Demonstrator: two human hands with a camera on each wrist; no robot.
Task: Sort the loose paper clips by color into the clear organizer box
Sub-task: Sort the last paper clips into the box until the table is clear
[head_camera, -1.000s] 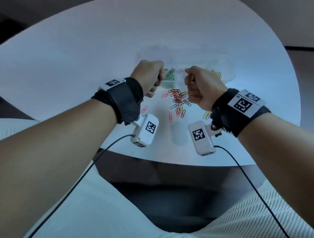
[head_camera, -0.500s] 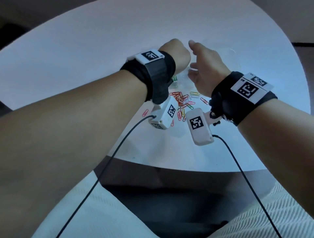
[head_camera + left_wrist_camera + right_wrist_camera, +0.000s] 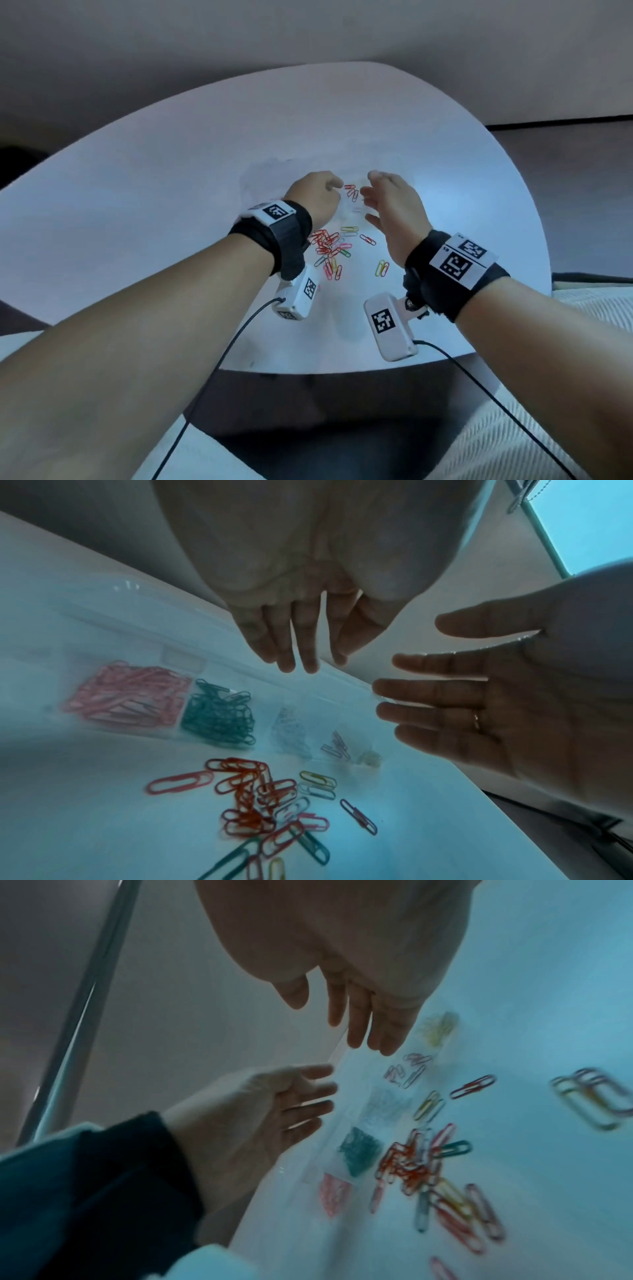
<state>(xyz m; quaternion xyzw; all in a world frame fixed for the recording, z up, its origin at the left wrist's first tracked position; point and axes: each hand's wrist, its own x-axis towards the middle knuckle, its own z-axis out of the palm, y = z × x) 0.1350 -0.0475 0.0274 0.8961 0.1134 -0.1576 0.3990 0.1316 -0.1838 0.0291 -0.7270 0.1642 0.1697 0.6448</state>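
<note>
The clear organizer box lies on the white table, hard to make out in the head view. Its compartments hold pink clips, teal clips, pale clips, a few purple clips and yellow clips. The loose paper clips, mostly red, lie in a pile just in front of the box. My left hand and right hand hover over the box, palms facing. Both hold nothing. Left fingertips and right fingertips reach its far rim; whether they touch it I cannot tell.
The round white table has bare surface to the left and right of the hands. Two yellowish clips lie apart near my right wrist. One dark clip lies apart to the right of the pile. The table's near edge is close to my lap.
A second ago both hands were fists at the box's near side. They have since opened and reached forward over the box, fingers now straight. The head view has tilted up.
</note>
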